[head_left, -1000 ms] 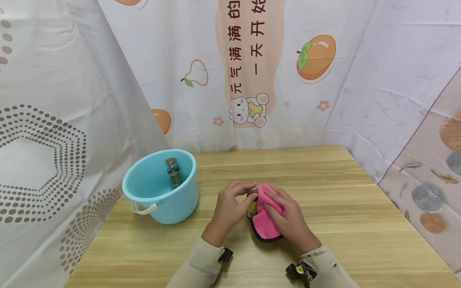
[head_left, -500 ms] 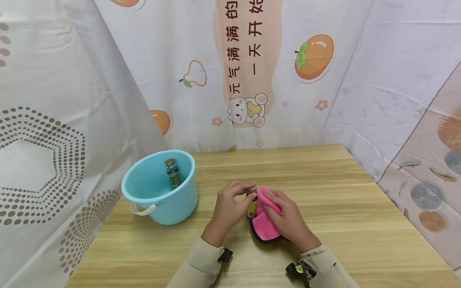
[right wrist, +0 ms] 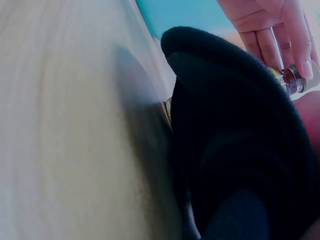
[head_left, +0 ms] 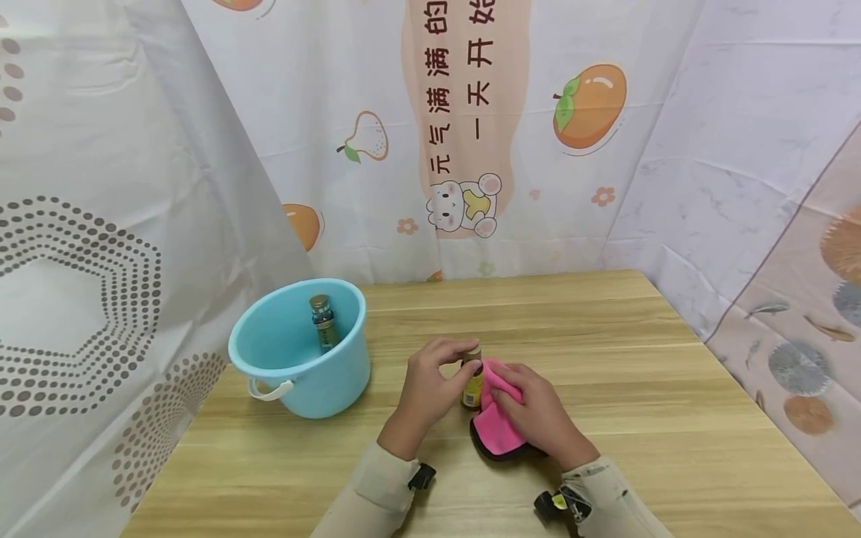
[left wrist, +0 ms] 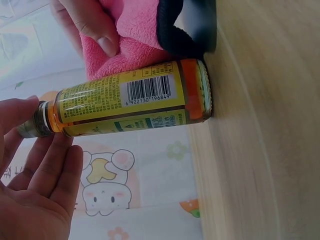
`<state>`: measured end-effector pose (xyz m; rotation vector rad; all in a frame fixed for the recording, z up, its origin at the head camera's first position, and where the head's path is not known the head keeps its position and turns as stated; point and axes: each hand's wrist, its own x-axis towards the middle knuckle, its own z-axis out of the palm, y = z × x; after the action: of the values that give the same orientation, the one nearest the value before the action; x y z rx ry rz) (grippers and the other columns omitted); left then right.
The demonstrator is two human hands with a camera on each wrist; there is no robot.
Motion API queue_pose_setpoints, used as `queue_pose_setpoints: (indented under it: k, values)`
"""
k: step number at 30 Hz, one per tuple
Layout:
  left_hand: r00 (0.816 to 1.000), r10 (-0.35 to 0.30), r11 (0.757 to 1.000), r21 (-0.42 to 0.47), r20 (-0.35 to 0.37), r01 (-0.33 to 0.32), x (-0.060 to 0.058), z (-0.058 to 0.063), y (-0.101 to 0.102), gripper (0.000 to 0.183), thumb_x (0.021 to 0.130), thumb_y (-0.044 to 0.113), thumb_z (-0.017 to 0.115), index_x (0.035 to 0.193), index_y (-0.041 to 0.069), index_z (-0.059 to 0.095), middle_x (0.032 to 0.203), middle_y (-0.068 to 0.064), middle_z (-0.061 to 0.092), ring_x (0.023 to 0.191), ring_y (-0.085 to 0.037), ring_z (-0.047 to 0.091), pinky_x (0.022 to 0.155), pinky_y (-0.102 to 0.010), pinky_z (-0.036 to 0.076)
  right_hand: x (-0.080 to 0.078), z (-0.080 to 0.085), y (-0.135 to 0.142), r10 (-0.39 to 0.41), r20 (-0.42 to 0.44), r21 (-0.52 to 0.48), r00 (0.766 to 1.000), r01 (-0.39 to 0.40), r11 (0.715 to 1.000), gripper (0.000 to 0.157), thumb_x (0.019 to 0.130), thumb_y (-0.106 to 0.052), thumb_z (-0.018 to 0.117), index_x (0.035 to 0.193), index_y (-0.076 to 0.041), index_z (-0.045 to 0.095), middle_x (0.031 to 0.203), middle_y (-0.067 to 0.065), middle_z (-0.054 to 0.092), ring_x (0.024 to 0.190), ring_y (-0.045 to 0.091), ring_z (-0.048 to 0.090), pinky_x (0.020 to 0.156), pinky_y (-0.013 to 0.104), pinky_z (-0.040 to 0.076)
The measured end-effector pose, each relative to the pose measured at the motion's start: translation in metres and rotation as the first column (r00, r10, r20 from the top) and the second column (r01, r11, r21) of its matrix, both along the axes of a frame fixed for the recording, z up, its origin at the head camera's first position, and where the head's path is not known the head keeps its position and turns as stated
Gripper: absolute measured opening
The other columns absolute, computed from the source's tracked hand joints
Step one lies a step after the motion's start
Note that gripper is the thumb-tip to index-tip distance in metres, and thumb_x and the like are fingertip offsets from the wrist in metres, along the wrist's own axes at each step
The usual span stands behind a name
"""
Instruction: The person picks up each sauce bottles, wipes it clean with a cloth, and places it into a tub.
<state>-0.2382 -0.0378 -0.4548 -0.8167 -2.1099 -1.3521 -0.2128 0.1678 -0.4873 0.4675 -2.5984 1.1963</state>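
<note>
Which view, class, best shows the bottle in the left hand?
The left wrist view: the bottle appears large, its label and barcode facing the camera. The head view shows it small, partly behind the left hand; the right wrist view, only parts past the cloth.

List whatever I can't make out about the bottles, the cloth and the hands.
Base of the gold-capped bottle in the light-blue bucket, head view: hidden by the bucket's near wall.
Smallest print on the yellow-labelled bottle, left wrist view: too small.
Most of that bottle, right wrist view: hidden by the black-and-pink cloth.
Rest of the right hand, left wrist view: cut off by the top edge.
</note>
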Motion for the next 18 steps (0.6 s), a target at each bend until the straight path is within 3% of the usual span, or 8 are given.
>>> queue_pose_setpoints:
  k: [8, 13, 18]
  values:
    - [0.999, 0.004, 1.0, -0.017, 0.039, -0.003, 0.0013, 0.0029, -0.0003, 0.029, 0.094, 0.019, 0.078, 0.123, 0.018, 0.076, 0.114, 0.004, 0.073, 0.101, -0.007, 0.073, 0.092, -0.027, 0.06, -0.0015, -0.0005, -0.0009, 0.006, -0.151, -0.045, 0.989, -0.013, 0.999, 0.044, 0.095, -0.013, 0.076, 0.138, -0.018, 0.068, 0.131, 0.003, 0.068, 0.118, 0.019, 0.066, 0.095, 0.046, 0.059]
    - [1.0, -0.002, 1.0, -0.01, 0.017, 0.002, 0.0014, 0.0027, -0.0001, 0.028, 0.094, 0.016, 0.078, 0.122, 0.015, 0.077, 0.113, 0.001, 0.074, 0.099, -0.01, 0.074, 0.091, -0.029, 0.061, -0.0026, -0.0001, -0.0008, 0.02, -0.225, -0.098, 0.974, -0.043, 0.994, 0.048, 0.095, -0.01, 0.076, 0.14, -0.023, 0.067, 0.135, -0.002, 0.066, 0.12, 0.014, 0.064, 0.095, 0.032, 0.059]
    - [1.0, -0.004, 1.0, -0.005, 0.011, 0.005, 0.0012, 0.0012, -0.0004, 0.029, 0.093, 0.016, 0.079, 0.122, 0.016, 0.077, 0.114, 0.001, 0.074, 0.098, -0.011, 0.074, 0.09, -0.03, 0.061, -0.0028, 0.0008, -0.0008, 0.059, -0.259, -0.137, 0.964, -0.097, 0.986, 0.048, 0.097, -0.009, 0.073, 0.142, -0.024, 0.065, 0.142, 0.0, 0.062, 0.127, 0.018, 0.062, 0.101, 0.015, 0.05]
